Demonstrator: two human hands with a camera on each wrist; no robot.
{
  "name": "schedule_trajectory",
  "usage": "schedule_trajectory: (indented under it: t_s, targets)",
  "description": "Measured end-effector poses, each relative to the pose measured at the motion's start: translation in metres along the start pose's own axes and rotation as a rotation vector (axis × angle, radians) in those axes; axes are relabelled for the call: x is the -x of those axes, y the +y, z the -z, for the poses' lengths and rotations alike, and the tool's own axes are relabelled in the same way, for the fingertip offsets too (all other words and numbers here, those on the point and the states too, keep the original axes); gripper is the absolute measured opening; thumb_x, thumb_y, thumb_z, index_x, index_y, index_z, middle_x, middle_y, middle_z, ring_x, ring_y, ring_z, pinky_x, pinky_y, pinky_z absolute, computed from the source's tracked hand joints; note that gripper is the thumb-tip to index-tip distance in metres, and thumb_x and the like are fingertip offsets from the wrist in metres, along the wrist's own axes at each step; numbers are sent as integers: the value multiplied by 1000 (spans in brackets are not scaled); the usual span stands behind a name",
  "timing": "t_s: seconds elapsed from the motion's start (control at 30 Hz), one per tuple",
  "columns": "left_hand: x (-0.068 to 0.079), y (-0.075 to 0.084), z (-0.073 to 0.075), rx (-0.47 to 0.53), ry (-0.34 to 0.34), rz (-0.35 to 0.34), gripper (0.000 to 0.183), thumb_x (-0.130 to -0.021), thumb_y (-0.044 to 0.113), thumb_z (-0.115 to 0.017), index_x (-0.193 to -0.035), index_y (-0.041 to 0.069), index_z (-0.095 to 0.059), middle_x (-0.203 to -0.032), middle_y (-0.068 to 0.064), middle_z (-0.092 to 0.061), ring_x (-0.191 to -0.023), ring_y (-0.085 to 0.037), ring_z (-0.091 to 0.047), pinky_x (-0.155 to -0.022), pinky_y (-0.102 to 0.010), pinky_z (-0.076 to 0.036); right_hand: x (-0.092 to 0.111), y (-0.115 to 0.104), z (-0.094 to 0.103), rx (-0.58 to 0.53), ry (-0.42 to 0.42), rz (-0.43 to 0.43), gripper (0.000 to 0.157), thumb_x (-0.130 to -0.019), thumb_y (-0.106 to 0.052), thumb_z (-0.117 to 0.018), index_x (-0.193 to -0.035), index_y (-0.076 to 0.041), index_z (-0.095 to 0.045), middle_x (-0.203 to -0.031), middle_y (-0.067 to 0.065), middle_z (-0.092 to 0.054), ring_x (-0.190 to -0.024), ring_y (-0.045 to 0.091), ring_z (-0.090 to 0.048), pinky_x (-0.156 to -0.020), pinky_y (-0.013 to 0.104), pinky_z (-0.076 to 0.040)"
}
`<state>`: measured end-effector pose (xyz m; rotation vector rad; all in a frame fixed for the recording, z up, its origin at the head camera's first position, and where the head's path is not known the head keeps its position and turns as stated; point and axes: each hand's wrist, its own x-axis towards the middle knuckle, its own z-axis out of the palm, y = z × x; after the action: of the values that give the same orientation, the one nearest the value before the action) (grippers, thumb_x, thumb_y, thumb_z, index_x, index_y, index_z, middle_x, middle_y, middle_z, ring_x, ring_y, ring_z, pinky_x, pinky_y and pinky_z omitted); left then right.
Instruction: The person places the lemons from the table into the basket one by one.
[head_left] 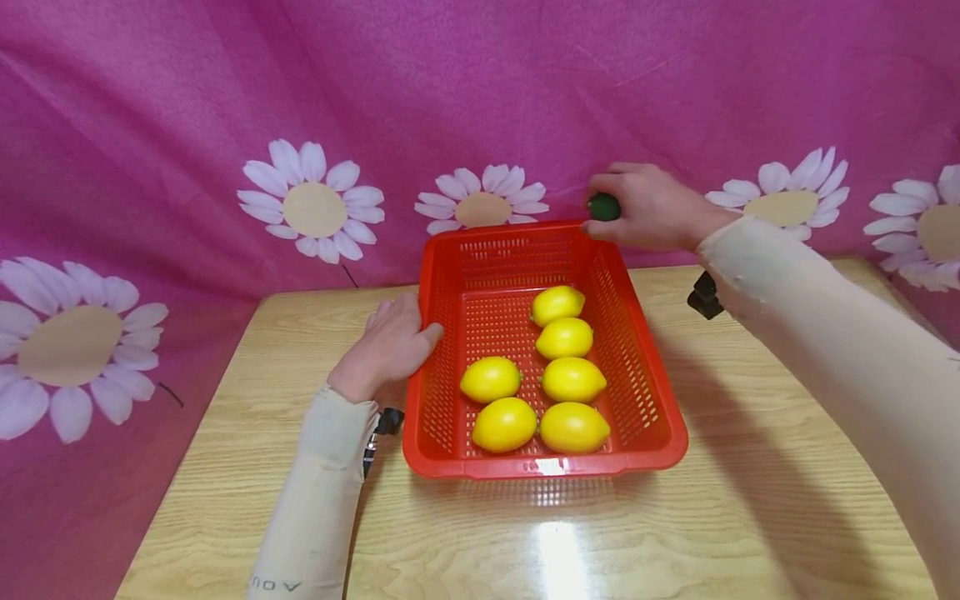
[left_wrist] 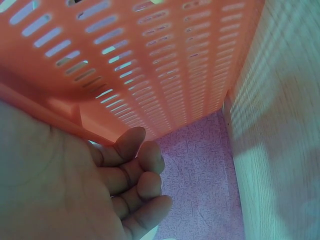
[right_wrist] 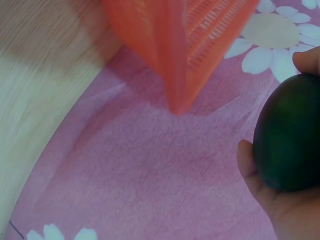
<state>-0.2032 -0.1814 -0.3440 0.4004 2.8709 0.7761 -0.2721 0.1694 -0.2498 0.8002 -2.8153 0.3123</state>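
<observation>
My left hand (head_left: 390,343) holds the left rim of a red plastic basket (head_left: 545,467), its thumb over the edge. In the left wrist view the fingers (left_wrist: 150,185) bend beside the slotted outer wall. My right hand (head_left: 648,208) is at the basket's far right corner and grips a dark green oval fruit (head_left: 603,207). The right wrist view shows this fruit (right_wrist: 290,135) smooth and egg-shaped, between thumb and fingers. Inside the basket lie several yellow lemons (head_left: 573,379), a column along the right and a pair (head_left: 504,425) at the near left.
The basket stands on a light wooden table (head_left: 465,542). Behind it hangs a magenta cloth (head_left: 525,92) printed with white flowers. A black wrist mount (head_left: 705,296) juts below the right forearm, and another (head_left: 388,422) sits by the left wrist, close to the basket.
</observation>
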Motion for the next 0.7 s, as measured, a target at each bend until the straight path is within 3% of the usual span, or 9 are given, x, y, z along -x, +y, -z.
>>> schedule_trajectory:
  t_s: [0.3, 0.7]
  targets:
    - [-1, -2, -1, 11, 12, -28, 29, -101, 29, -48, -123, 12, -57, -109, -7, -56, -100, -25, -46, -82, -36, -35, -11, -14, -6, -44, -67, -8, 38, -93, -32, -69, -122, -7, -67, -110, 15, -62, -93, 29, -56, -75, 36, -46]
    - [-1, -2, 0, 12, 8, -32, 33, -100, 29, -47, -127, 12, -54, -111, -7, -55, -102, -25, -47, -83, -36, -37, -28, -31, -22, -114, -112, -10, 34, -95, -32, -69, -121, -10, -68, -113, 13, -64, -98, 28, -57, -80, 36, -52]
